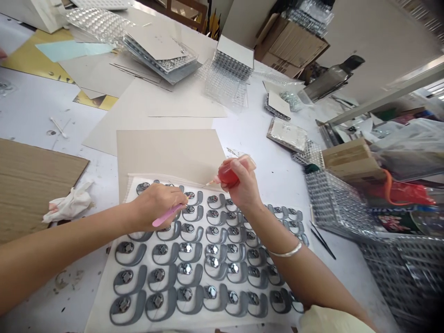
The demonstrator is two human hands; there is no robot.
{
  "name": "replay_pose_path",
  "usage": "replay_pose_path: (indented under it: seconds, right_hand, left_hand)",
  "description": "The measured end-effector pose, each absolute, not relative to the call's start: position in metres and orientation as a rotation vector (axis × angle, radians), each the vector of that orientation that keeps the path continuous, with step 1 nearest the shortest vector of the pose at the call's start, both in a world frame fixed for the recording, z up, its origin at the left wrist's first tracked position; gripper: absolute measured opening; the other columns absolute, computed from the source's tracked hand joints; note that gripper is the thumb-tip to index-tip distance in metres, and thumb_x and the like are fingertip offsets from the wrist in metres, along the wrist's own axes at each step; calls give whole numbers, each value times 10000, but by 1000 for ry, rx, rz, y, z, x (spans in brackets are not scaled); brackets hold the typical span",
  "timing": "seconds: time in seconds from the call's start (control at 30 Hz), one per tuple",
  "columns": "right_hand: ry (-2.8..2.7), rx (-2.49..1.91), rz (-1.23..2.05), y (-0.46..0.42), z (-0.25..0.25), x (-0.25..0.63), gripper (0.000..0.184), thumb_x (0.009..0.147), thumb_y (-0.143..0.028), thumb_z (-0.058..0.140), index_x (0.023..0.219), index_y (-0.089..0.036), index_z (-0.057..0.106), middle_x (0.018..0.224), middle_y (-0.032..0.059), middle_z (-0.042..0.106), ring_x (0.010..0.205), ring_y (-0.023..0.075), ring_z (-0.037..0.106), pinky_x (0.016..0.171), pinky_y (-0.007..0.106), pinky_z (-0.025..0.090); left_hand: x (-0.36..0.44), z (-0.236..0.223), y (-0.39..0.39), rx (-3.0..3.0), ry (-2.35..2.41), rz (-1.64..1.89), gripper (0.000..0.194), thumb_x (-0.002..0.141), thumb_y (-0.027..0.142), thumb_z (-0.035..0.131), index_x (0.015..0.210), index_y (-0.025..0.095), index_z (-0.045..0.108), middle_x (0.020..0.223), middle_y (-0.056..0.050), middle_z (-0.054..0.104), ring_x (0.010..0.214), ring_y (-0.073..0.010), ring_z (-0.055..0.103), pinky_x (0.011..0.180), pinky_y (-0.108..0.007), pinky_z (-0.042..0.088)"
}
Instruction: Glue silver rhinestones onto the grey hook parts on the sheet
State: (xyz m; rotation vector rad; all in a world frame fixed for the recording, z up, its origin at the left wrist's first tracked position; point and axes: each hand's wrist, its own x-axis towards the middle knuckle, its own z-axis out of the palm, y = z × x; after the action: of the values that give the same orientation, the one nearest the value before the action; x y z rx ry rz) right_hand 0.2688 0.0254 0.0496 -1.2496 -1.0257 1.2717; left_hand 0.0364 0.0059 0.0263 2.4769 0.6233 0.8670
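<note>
A white sheet [104, 296] lies in front of me, covered with rows of several grey curved pieces [129, 252], each set with a small faceted stone. My left hand [156, 203] is closed on a thin pink stick [168, 215] over the sheet's far rows. My right hand [241, 185] grips a small red squeeze bottle [229, 175], its nozzle pointing left toward the far edge of the sheet. A silver bangle [287, 252] circles my right wrist.
Grey card sheets [166, 150], brown cardboard [31, 180] and a crumpled white tissue [69, 203] lie left and beyond. Clear blister trays [225, 76] are stacked at the back, grey mesh trays [333, 203] and boxes [347, 157] at right. A cotton swab [58, 127] lies at left.
</note>
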Motion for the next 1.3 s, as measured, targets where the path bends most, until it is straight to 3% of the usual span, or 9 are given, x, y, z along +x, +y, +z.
replay_pose_path:
  seconds: [0.13,0.4,0.67,0.9,1.17,1.3]
  right_hand:
    - [-1012,-1213,1291,17,41,268,393,719,-502,674,778,-240,387,611,-57,577,468,141,620,285,198,364]
    - [-1003,-1255,1104,6,28,255,349,770,-492,656,696,-203,474,495,-47,561,401,132,588,303,192,291]
    - [-998,-1236,1105,2,21,254,322,791,-469,647,699,-204,490,501,-41,582,430,161,619,336,218,276]
    - [-1037,-1295,1110,1,22,254,318,799,-497,630,710,-221,497,512,-41,587,454,169,626,392,269,369]
    - [-1068,-1295,1093,2,20,254,319,807,-503,624,710,-217,519,500,-41,574,451,168,628,366,258,300]
    - [-1077,-1280,1087,2,19,254,323,814,-497,619,702,-214,511,502,-41,579,446,163,624,373,261,319]
  left_hand:
    - [35,27,10,2363,628,866,154,883,145,483,836,138,629,712,-19,684,612,-112,634,540,-199,478]
    - [32,22,13,2232,674,837,82,860,150,575,870,137,656,802,-32,719,712,-131,683,660,-228,548]
    - [32,20,15,2225,671,862,59,850,138,602,864,133,660,803,-37,725,709,-134,688,652,-219,549]
    - [32,19,16,2218,685,829,58,841,140,616,863,135,669,770,-22,715,680,-129,678,612,-203,527]
    - [30,20,15,2203,684,820,59,844,143,613,866,138,667,777,-18,713,682,-124,673,618,-200,520]
    - [31,19,15,2214,687,817,60,845,141,612,866,143,668,765,-11,708,672,-119,666,612,-195,512]
